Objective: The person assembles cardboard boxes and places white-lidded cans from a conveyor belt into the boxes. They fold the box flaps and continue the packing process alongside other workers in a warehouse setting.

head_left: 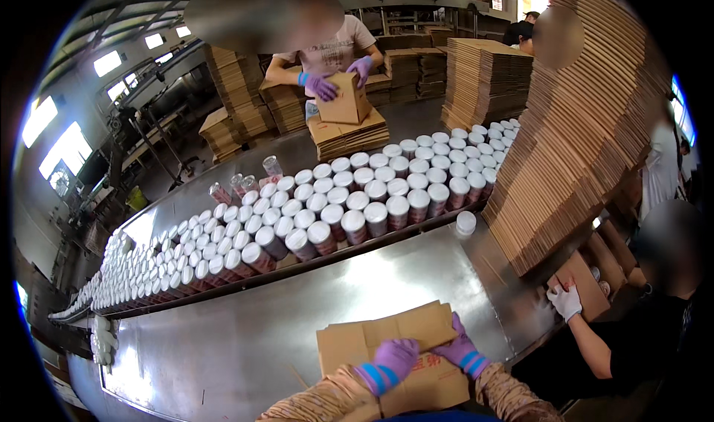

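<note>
Shiny sheet metal covers the worktop (pixel 297 303), which catches bright glare in the middle and lies under both of the person's hands. Purple gloves with blue-banded cuffs cover them, below brown patterned sleeves. Fingers curled into a loose fist, the left hand (pixel 396 356) sits over the middle of a brown cardboard carton (pixel 428 388); whether it pinches anything cannot be told. At the carton's right edge, the right hand (pixel 462 341) is closed on a flap, thumb toward the near side. The carton lies on the near part of the worktop, close to the person's body, with red print on its face.

Beyond it, a long band of white-lidded cans (pixel 305 218) stands packed close together, running from far left to upper right. One lone can (pixel 465 224) stands just in front of that band, near its right end. Behind the band, a few clear containers (pixel 272 166) stand or lean. Across the worktop, a co-worker in purple gloves steadies an upright box (pixel 341 103) on a pile of flat cardboard (pixel 349 135). To the right, a tall cardboard stack (pixel 573 124) leans, and below it another co-worker's white-gloved hand (pixel 565 303) touches an open box (pixel 584 284)
</note>
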### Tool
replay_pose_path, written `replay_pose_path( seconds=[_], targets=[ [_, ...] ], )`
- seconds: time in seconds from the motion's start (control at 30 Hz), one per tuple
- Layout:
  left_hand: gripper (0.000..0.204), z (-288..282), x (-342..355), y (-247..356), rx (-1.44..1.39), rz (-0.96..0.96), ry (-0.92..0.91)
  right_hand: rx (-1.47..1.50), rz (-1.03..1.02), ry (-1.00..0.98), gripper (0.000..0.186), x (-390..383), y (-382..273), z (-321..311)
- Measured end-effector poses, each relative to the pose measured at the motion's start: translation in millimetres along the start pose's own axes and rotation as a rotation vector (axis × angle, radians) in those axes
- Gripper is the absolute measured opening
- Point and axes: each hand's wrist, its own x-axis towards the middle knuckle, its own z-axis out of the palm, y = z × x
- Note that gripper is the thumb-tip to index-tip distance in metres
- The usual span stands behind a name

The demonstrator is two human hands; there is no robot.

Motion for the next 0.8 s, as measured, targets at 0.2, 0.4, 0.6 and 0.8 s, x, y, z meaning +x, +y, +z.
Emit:
replay_pose_path(
  seconds=[0.2, 0.4, 0.6, 0.8],
  targets=[
    [0.025, -78.2, -45.5, -77.9, -0.104, -0.09, 0.226, 0.117, -0.229, 0.308, 0.073, 14.7, -102.9, -84.3],
    [0.033, -149.3, -111.5, -98.1, -0.403, 0.032, 1.005, 0.223, -1.456, -0.482, 0.025, -7.8, -300.5, -45.9],
    [0.026, -108.4, -170.8, -86.2, -0.227, -0.273, 0.81, -0.734, -1.507, 0.063, 0.031, 40.2, -246.1, -49.1],
    [0.04, -97.7, -124.0, -100.3, -0.258, -0.03, 0.42, -1.033, -1.458, -0.126, 0.028, 26.1, -261.5, -30.0]
  ],
)
